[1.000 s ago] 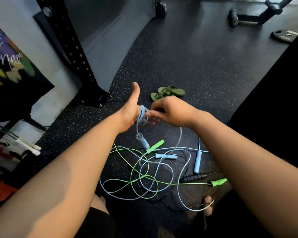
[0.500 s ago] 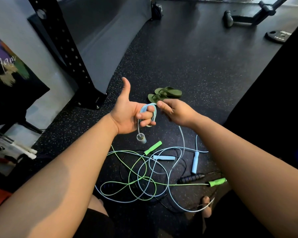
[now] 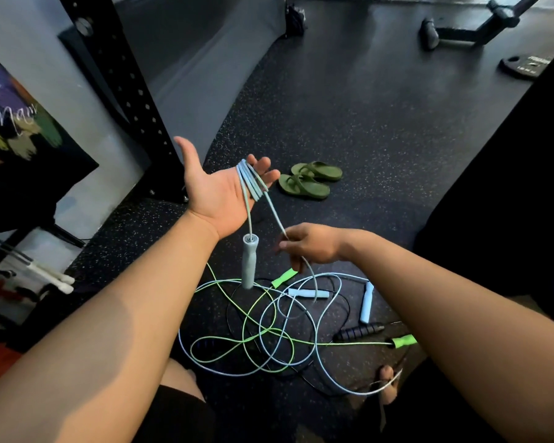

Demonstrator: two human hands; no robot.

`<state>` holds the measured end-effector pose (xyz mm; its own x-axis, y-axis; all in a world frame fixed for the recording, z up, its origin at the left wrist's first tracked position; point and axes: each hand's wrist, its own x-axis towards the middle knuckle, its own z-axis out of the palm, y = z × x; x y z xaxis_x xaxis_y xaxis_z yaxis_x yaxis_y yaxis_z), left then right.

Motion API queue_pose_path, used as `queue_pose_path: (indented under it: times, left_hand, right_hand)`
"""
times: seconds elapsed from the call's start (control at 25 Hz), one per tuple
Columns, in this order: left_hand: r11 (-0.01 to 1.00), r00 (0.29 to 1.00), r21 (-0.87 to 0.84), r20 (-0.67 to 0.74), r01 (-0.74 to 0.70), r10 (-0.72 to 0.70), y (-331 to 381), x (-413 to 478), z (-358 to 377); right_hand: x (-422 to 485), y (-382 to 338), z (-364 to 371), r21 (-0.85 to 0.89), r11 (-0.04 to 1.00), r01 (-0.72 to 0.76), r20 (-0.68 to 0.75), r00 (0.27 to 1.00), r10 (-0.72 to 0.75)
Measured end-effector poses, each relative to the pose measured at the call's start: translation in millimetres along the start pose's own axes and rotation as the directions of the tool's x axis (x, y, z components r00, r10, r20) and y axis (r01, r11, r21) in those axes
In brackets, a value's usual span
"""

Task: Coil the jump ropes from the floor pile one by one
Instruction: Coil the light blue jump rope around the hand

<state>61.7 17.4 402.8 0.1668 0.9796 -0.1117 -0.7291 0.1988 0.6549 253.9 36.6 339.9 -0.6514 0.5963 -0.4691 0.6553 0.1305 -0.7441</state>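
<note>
At six o'clock the floor pile (image 3: 269, 340) lies tangled, green, black and pale cords together, and much of the blue rope (image 3: 274, 212) loops through it. Above it the right hand (image 3: 311, 247) pinches that blue rope, which runs up toward eleven o'clock to the left hand (image 3: 215, 193). That hand is palm up and spread, with a few turns draped over it and one handle (image 3: 249, 260) dangling. The first coil looks barely begun, and the other ropes wait untouched. Beyond, at one o'clock, sit green sandals (image 3: 311, 180).

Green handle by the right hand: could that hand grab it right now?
Probably yes. The green handle lies uncovered on the floor just below the right hand. But that hand is pinching the blue rope, so it would likely need to let go first.
</note>
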Motion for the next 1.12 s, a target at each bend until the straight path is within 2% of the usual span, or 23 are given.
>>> queue_pose_path:
  times: [0.12,0.2,0.24,0.36,0.44,0.52,0.64,0.76,0.84,0.96,1.12]
  left_hand:
    - [0.994,0.989,0.090,-0.126,-0.061,0.072,-2,4,0]
    - [0.944,0.974,0.329,-0.219,0.021,0.055,-7,8,-3]
    - [0.885,0.967,0.457,-0.252,0.086,0.036,-11,9,-4]
    - [0.716,0.959,0.652,-0.270,0.250,-0.088,-22,13,-9]
    - [0.632,0.959,0.722,-0.193,0.282,-0.207,-26,13,-9]
    - [0.567,0.940,0.775,-0.098,0.278,-0.327,-29,11,-5]
    - [0.523,0.906,0.791,-0.091,0.318,-0.413,-29,4,5]
    - [0.595,0.897,0.729,-0.056,0.337,-0.439,-24,3,9]
    - [0.679,0.894,0.645,-0.013,0.350,-0.448,-20,1,11]
    - [0.790,0.904,0.500,0.030,0.355,-0.426,-13,-3,16]
    - [0.888,0.928,0.318,0.063,0.331,-0.368,-6,-5,14]
  right_hand:
    - [-7,-17,-2,-0.269,0.956,0.117,-0.024,0.991,-0.128]
    - [-13,-30,-5,-0.484,0.858,0.173,-0.094,0.964,-0.248]
    - [-15,-35,-7,-0.542,0.820,0.185,-0.122,0.948,-0.295]
    - [-19,-43,-15,-0.605,0.769,0.204,-0.206,0.893,-0.399]
    - [-21,-44,-21,-0.642,0.744,0.185,-0.282,0.846,-0.453]
    - [-22,-40,-30,-0.633,0.756,0.166,-0.368,0.795,-0.483]
    - [-22,-32,-47,-0.558,0.797,0.232,-0.454,0.718,-0.528]
    - [-16,-19,-55,-0.478,0.818,0.321,-0.489,0.676,-0.551]
    - [-14,-14,-52,-0.388,0.849,0.358,-0.515,0.680,-0.522]
    - [-7,-4,-46,-0.217,0.928,0.302,-0.557,0.742,-0.372]
    - [0,-1,-33,0.004,0.976,0.218,-0.469,0.862,-0.191]
